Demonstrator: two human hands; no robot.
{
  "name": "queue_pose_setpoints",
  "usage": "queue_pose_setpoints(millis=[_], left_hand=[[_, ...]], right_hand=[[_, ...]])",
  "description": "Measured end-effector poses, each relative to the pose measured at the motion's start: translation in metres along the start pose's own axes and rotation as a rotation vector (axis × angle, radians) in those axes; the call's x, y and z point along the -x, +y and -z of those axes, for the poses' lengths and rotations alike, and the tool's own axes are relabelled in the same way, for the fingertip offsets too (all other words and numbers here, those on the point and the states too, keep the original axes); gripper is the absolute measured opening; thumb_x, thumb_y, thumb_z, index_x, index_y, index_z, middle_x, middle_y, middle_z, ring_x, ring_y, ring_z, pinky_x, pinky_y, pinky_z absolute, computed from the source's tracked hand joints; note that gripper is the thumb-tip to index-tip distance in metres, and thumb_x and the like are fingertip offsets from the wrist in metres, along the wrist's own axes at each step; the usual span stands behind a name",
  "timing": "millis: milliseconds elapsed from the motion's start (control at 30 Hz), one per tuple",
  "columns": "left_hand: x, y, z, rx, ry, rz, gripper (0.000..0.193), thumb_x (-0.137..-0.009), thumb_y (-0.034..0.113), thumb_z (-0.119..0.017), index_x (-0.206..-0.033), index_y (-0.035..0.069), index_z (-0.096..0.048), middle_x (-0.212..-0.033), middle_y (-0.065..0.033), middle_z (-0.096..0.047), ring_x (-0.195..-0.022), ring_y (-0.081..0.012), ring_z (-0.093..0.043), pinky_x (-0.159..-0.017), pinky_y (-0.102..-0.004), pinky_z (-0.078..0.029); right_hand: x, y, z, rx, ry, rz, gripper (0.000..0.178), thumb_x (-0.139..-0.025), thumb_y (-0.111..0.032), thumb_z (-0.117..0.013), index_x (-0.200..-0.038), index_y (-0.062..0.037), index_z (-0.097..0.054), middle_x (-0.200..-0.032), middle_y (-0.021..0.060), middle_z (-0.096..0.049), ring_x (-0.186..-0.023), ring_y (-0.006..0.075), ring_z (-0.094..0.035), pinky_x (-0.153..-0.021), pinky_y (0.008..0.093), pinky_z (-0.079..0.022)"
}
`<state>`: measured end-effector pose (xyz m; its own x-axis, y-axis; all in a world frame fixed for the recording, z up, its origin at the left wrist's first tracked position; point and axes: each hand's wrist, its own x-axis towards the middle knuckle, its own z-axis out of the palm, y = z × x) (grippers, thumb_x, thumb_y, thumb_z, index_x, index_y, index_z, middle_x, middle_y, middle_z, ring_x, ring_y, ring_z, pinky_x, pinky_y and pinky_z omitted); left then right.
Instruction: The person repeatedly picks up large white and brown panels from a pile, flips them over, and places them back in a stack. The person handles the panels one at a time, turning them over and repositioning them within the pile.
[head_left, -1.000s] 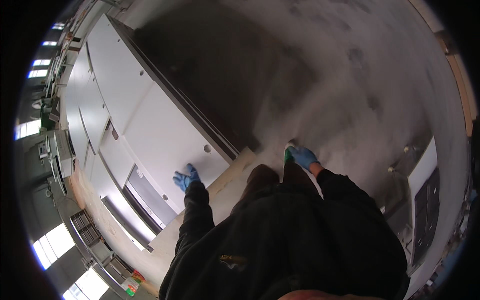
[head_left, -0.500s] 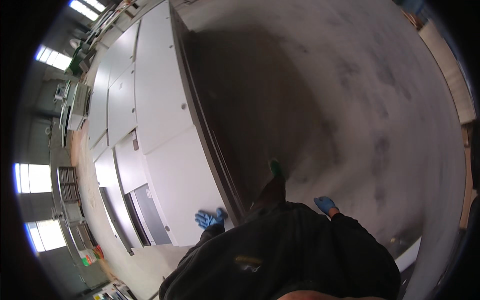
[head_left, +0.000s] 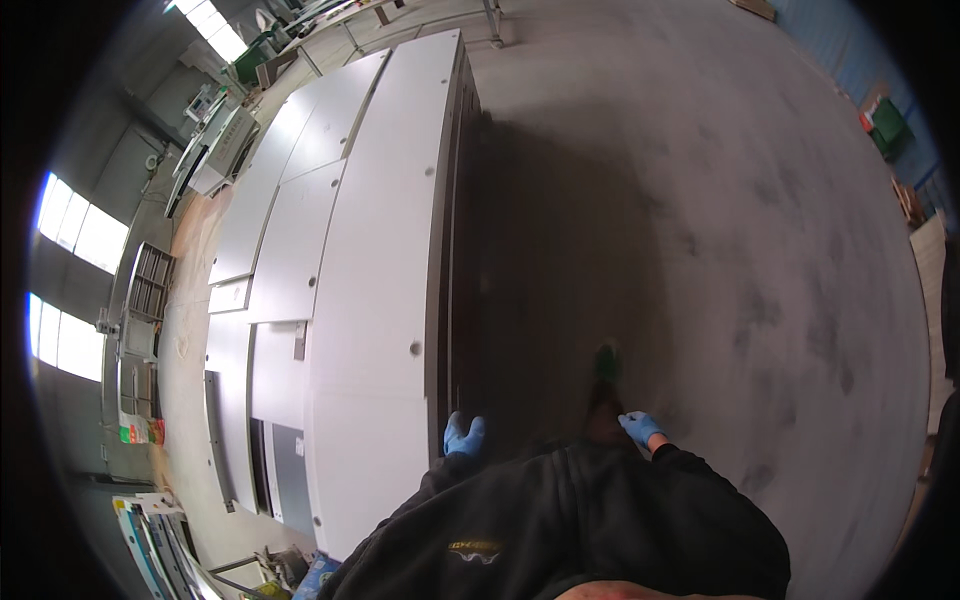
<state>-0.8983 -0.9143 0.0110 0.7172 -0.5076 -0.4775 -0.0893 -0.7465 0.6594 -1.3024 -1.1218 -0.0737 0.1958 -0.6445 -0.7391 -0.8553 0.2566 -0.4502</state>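
Observation:
My left hand [head_left: 464,434], in a blue glove, is beside the near right edge of a long stack of pale grey-white flat panels [head_left: 375,300]. Its thumb and fingers are apart and hold nothing. I cannot tell whether it touches the panel edge. Out to the right of the stack, my right hand [head_left: 637,427], also in a blue glove, hangs over the floor. Its fingers are curled together, and nothing shows in them. The panels have small round holes, and some lie overlapped at different heights.
A green shoe [head_left: 608,362] of mine is on the grey floor [head_left: 740,250] right of the stack. A metal-legged table [head_left: 420,30] stands at the far end. Machines [head_left: 222,150] and a slatted rack [head_left: 148,285] line the left. Coloured boards [head_left: 150,545] lean at the lower left.
My left hand has gone from resting flat on the top panel to beside its right edge. The view has turned and moved along the stack. My right hand stays low over the floor.

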Motion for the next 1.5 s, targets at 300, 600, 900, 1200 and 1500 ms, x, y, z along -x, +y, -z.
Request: queue_pose_setpoints(millis=[300,600,900,1200,1500], left_hand=[[-0.172,0.174,-0.091,1.108,-0.347,0.642,0.051,-0.105,0.055,-0.05,-0.068,0.021,-0.043,-0.064,0.0024,-0.033,-0.055,-0.0173,-0.034,-0.052,-0.0359,-0.03],[-0.283,0.308,-0.082,1.513,-0.072,0.589,0.103,-0.092,0.071,-0.06,-0.162,0.007,-0.021,-0.168,-0.0157,-0.027,-0.152,-0.0343,-0.031,-0.123,-0.0488,-0.032],[-0.47,0.427,-0.061,1.698,-0.008,0.589,0.094,-0.094,0.069,-0.058,-0.158,0.006,-0.031,-0.162,-0.0131,-0.039,-0.148,-0.0319,-0.04,-0.119,-0.047,-0.04],[-0.589,0.517,-0.036,1.877,0.128,0.693,0.098,-0.092,0.071,-0.06,-0.16,0.007,-0.027,-0.162,-0.0125,-0.039,-0.146,-0.0325,-0.044,-0.115,-0.0488,-0.045],[-0.685,0.557,-0.047,2.164,0.64,0.814,0.122,-0.081,0.072,-0.072,-0.164,0.016,-0.003,-0.171,-0.0085,-0.02,-0.151,-0.0338,-0.034,-0.115,-0.0532,-0.044]], right_hand=[[-0.217,-0.136,0.254,0.303,0.086,-0.011,0.049,-0.095,-0.049,-0.059,-0.114,-0.0053,-0.074,-0.121,0.0195,-0.072,-0.116,0.0396,-0.066,-0.099,0.0464,-0.051],[-0.387,-0.415,0.354,0.366,-0.064,0.264,0.049,-0.097,-0.045,-0.06,-0.117,-0.0026,-0.07,-0.12,0.0186,-0.072,-0.115,0.0348,-0.067,-0.096,0.0415,-0.051],[-0.495,-0.626,0.392,0.5,-0.156,0.384,0.055,-0.097,-0.046,-0.063,-0.131,-0.0028,-0.066,-0.132,0.0163,-0.069,-0.125,0.0306,-0.063,-0.106,0.0389,-0.048],[-0.598,-0.812,0.441,0.494,-0.168,0.591,0.055,-0.096,-0.041,-0.064,-0.134,-0.0018,-0.064,-0.131,0.0181,-0.068,-0.125,0.0332,-0.063,-0.105,0.039,-0.049],[-0.705,-1.134,0.398,0.601,-0.221,1.388,0.043,-0.092,-0.033,-0.068,-0.122,-0.0008,-0.069,-0.121,0.0223,-0.07,-0.113,0.0395,-0.066,-0.097,0.0438,-0.053]])
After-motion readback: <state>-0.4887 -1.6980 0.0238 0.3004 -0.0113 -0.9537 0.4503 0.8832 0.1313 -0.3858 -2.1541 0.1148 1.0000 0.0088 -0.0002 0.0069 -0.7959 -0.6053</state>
